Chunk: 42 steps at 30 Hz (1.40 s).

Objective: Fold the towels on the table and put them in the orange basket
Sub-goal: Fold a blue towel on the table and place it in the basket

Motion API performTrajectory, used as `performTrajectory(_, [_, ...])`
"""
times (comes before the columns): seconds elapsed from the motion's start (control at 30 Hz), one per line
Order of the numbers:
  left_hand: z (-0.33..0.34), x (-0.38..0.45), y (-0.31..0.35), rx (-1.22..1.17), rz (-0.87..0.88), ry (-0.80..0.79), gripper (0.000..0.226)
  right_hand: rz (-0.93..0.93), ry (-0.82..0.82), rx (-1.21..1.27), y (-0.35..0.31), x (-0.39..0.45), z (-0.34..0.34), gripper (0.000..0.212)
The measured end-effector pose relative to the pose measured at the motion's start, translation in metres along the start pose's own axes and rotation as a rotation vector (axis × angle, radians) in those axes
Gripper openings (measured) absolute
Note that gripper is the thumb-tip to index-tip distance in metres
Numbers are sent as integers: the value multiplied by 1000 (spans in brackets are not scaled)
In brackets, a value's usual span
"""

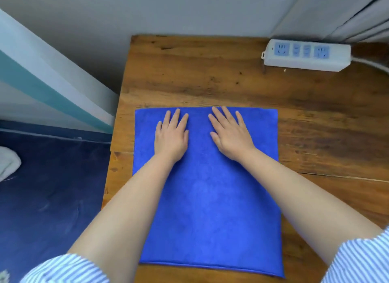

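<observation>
**Head view: both palms flat on the blue towel**

Head view, looking down, and we start at the far left: a dark blue floor [48, 198] with a bit of white cloth [8, 162] poking in at the edge, and a pale wall with a teal stripe [42, 86] slanting above it.

Moving in, a striped sleeve [69, 270] sits low in the corner, a bare forearm running up from it to the left hand [171, 136]. That hand lies palm down on the towel [210, 209], fingers stretched out and a little spread, gripping nothing.

The towel itself is bright blue and flat on the wooden table [210, 72], close to the table's left edge. It looks folded, with a doubled edge showing along its near side, which lies close to the table's near edge. Its far edge runs straight across, just past the fingertips.

Right beside it, the right hand [231, 135] is in the same pose: palm flat, fingers out and fanned, pressing on the far half of the towel and closed around nothing. The two hands lie near each other without touching.

Further right, bare wood, then a white power strip [306, 55] with blue sockets near the far right corner, well apart from the towel, its cable [370, 64] trailing off right. Behind it hang grey curtain folds [357, 19]. A second striped sleeve [362, 259] closes out the lower right.
</observation>
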<state>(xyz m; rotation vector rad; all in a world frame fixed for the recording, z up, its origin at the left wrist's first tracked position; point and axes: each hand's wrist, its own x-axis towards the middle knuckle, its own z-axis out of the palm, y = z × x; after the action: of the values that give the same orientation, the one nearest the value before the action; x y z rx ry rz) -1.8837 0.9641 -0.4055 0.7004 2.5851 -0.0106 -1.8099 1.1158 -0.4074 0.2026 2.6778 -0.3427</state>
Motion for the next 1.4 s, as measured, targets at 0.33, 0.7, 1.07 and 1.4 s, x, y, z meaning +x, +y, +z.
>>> performTrajectory(0.33, [-9,20,-62,-22,-97,22,54,95,80,33,83,-16,-13,77])
performTrajectory(0.7, [-38,9,-57,275,-45,124,35,318,222,-89,69,-28,-42,21])
performTrajectory(1.07, [-25,-124,-98,283,387,219,42,225,319,-10,31,-162,-13,17])
performTrajectory(1.4, [18,-214,-103,328,338,-48,14,204,472,46,-5,-253,52,21])
